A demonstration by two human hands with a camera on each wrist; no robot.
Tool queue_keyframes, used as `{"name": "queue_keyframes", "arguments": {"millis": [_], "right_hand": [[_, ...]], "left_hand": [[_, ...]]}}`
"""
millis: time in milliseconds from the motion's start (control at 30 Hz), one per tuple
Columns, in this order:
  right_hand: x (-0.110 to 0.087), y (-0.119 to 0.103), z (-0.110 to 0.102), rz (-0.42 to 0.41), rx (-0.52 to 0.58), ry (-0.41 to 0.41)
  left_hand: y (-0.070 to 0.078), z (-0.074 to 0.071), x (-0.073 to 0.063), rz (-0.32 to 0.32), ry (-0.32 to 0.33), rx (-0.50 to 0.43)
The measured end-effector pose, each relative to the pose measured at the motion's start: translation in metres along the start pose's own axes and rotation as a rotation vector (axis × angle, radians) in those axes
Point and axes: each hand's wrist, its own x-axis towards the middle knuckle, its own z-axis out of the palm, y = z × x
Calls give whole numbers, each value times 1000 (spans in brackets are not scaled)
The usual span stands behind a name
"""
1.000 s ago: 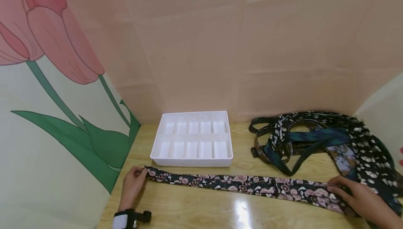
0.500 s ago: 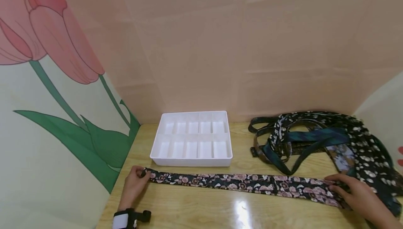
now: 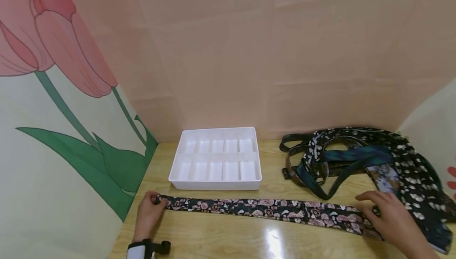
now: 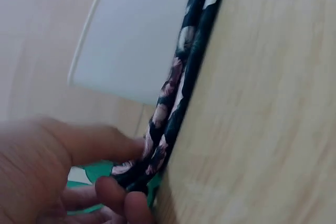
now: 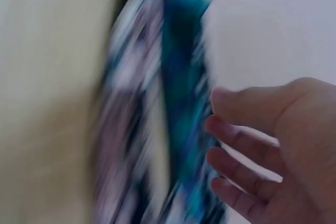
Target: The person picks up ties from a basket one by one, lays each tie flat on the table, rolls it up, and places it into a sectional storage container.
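A dark necktie with pink roses (image 3: 256,208) lies lengthwise across the table, folded double. My left hand (image 3: 147,214) pinches its left end; in the left wrist view, the thumb and fingertips (image 4: 137,208) press around the two layers of cloth. Over the tie's wider right end hovers my right hand (image 3: 390,219), its fingers spread and loosely bent. In the right wrist view, nothing sits between the thumb and fingers of that right hand (image 5: 294,145), and the cloth beside it is motion-blurred.
Behind the tie stands a white divided tray (image 3: 215,186) with two rows of compartments. A tangled heap of dark patterned ties (image 3: 415,172) fills the back right, close to my right hand. A pink sheet (image 3: 221,53) hangs behind the wooden table (image 3: 213,235).
My right hand has moved a little left along the tie and lifted its fingers off the cloth. The left hand keeps its pinch at the left end.
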Motion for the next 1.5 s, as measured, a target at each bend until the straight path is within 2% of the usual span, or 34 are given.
{"name": "queue_keyframes", "arguments": {"millis": [100, 167, 233, 267, 333, 400, 467, 500, 567, 700, 767, 867, 967, 1067, 1167, 1333, 1400, 1500], "right_hand": [[3, -62, -3, -93, 121, 73], [4, -108, 1, -203, 269, 56], [6, -150, 12, -357, 414, -3], [6, -169, 18, -427, 481, -59], [8, -203, 33, -518, 583, -218], [11, -231, 50, -579, 622, -344], [13, -254, 66, -605, 614, -428], [14, -264, 74, -617, 593, -448], [17, -281, 88, -658, 511, -422], [26, -298, 113, -671, 236, -278], [29, -300, 123, -660, 122, -229], [30, -297, 133, -645, 49, -220], [29, -293, 137, -645, 64, -230], [29, -291, 137, -644, 93, -238], [30, -289, 136, -633, 113, -261], [32, -286, 137, -620, 136, -288], [33, -285, 138, -621, 141, -286], [32, -283, 140, -628, 143, -280]], "left_hand": [[2, 3, -2, 0, 50, 3], [5, 5, -5, 41, 84, 33], [8, 6, -8, 102, 115, 81], [11, 7, -10, 134, 129, 105], [16, 9, -13, 168, 144, 152], [20, 11, -16, 170, 150, 174], [24, 14, -18, 155, 138, 184], [25, 15, -19, 150, 133, 190], [28, 17, -21, 151, 128, 202], [30, 20, -22, 147, 125, 205], [30, 20, -22, 108, 116, 205], [30, 20, -24, 26, 93, 222], [30, 21, -24, -29, 90, 242], [32, 24, -23, -28, 92, 226], [34, 30, -22, 39, 74, 218], [35, 43, -24, 187, 46, 195], [35, 47, -25, 206, 28, 181], [36, 50, -26, 170, -6, 168]]}}
